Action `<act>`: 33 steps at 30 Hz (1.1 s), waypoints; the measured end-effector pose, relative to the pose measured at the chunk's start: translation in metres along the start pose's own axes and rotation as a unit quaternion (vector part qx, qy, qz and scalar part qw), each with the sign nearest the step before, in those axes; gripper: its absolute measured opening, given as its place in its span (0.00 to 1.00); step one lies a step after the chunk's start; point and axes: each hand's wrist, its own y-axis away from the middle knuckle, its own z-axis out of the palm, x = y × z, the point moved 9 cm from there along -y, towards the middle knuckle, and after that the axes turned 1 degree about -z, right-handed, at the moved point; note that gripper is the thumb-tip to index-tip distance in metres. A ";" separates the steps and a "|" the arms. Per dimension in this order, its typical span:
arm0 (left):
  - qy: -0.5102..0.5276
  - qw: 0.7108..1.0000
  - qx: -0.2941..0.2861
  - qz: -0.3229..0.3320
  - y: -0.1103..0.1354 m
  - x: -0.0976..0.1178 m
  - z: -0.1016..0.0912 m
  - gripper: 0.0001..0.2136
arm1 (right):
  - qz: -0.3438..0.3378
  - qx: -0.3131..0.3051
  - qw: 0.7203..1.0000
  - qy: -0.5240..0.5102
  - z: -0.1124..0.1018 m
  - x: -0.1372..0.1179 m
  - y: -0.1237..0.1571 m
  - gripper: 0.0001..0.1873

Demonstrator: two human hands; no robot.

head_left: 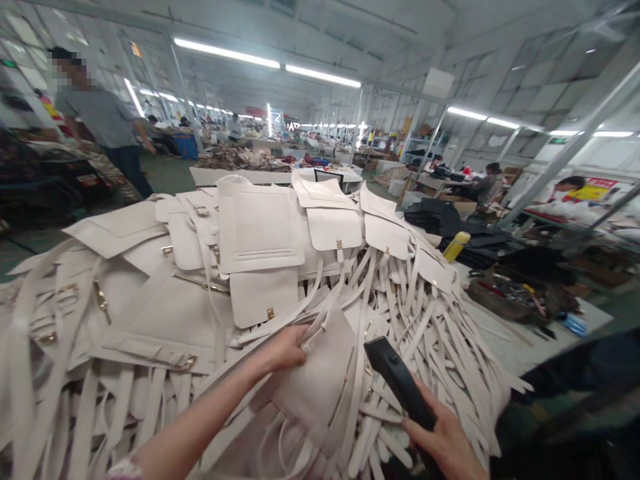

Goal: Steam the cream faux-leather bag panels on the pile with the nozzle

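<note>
The left hand (285, 348) has its grip closed on the top edge of a cream bag panel (320, 383), smooth matte faux leather, roughly rectangular, lying at the near front of the heap. The right hand (445, 443) is wrapped tight round 1 black tool (397, 383), long, flat and hard-looking, slanted up toward the panel and just beside it. Beneath them the bench (505, 347) carries a pile of cream flapped bags (260, 233) with small gold clasps, too many to count, trailing long flat straps (425, 320). 1 yellow bottle (456, 246) stands behind.
</note>
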 end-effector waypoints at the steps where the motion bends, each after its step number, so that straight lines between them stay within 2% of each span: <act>1: -0.046 0.997 0.011 0.056 0.009 0.030 -0.012 0.20 | 0.009 0.024 1.000 -0.001 -0.014 0.007 0.001 0.40; 2: -0.110 0.985 0.036 0.126 0.022 0.064 -0.027 0.22 | 0.017 0.047 0.999 0.004 -0.028 0.015 0.002 0.41; 3: -0.182 0.966 0.077 0.169 0.036 0.096 -0.043 0.25 | 0.024 0.068 0.997 0.015 -0.042 0.022 0.003 0.42; 5: -0.323 0.909 0.187 0.187 0.063 0.149 -0.069 0.30 | 0.029 0.097 0.994 0.038 -0.065 0.034 0.005 0.42; 6: -0.383 0.881 0.213 0.176 0.072 0.166 -0.072 0.31 | 0.026 0.113 0.992 0.045 -0.076 0.039 0.006 0.41; 7: -0.434 0.860 0.216 0.160 0.076 0.176 -0.066 0.31 | 0.021 0.127 0.991 0.046 -0.084 0.042 0.008 0.40; 8: -0.471 0.847 0.198 0.146 0.076 0.177 -0.051 0.31 | 0.016 0.138 0.989 0.042 -0.091 0.045 0.009 0.39; 9: -0.494 0.843 0.162 0.138 0.071 0.169 -0.028 0.31 | 0.015 0.148 0.988 0.039 -0.095 0.048 0.010 0.39; 11: -0.503 0.848 0.083 0.142 0.051 0.133 0.029 0.29 | 0.015 0.167 0.985 0.041 -0.101 0.050 0.014 0.39; 13: -0.494 0.853 0.017 0.166 0.027 0.079 0.089 0.26 | 0.016 0.174 0.984 0.043 -0.100 0.051 0.017 0.39; 14: -0.499 0.853 -0.014 0.152 0.014 0.046 0.114 0.24 | 0.019 0.170 0.985 0.038 -0.097 0.052 0.018 0.40; 16: -0.509 0.851 -0.048 0.121 -0.007 -0.013 0.148 0.21 | 0.033 0.136 0.990 0.007 -0.085 0.058 0.017 0.42; 17: -0.510 0.850 -0.046 0.120 -0.013 -0.033 0.157 0.22 | 0.045 0.113 0.992 -0.012 -0.078 0.063 0.016 0.42; 19: -0.510 0.850 -0.029 0.126 -0.020 -0.057 0.165 0.25 | 0.074 0.077 0.993 -0.050 -0.064 0.076 0.015 0.43; 21: -0.510 0.849 -0.012 0.137 -0.022 -0.066 0.164 0.26 | 0.094 0.055 0.991 -0.081 -0.054 0.089 0.015 0.44; 25: -0.515 0.844 -0.002 0.148 -0.024 -0.069 0.164 0.26 | 0.120 -0.002 0.986 -0.113 -0.031 0.109 0.016 0.44; 29: -0.510 0.848 0.002 0.145 -0.025 -0.069 0.167 0.25 | 0.108 -0.092 0.981 -0.133 -0.001 0.110 0.008 0.40; 33: -0.494 0.857 -0.021 0.145 -0.025 -0.066 0.168 0.23 | 0.078 -0.090 0.981 -0.153 0.014 0.102 -0.024 0.35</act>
